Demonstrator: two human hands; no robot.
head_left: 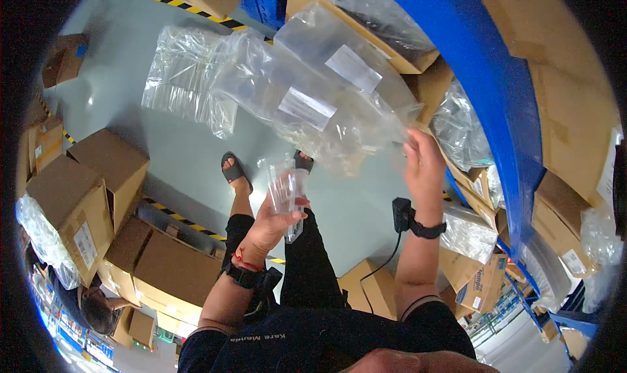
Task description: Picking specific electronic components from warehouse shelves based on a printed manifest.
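Pieces [282, 191], clear plastic, long axis fore-and-aft.
Left grip [266, 226] around pieces; right grip [423, 161] pinching bag [356, 115]; carton [407, 62] containing film [379, 11].

One left hand [277, 219] and one right hand [423, 161]; two dark slide sandals [234, 167]; two black wrist straps [428, 230]; one red bracelet [247, 262]; two white labels [307, 108] on clear plastic bags [255, 73]; one co-worker [98, 311] at lower left; the bags, clear plastic pieces [282, 190] and many cardboard boxes [68, 184] overlap too much to count exactly

Room to pass lies over the grey floor [186, 161] left of centre; transparent plastic bags [255, 86] block upper centre, a blue beam [490, 66] upper right, cardboard boxes [68, 184] lower left.
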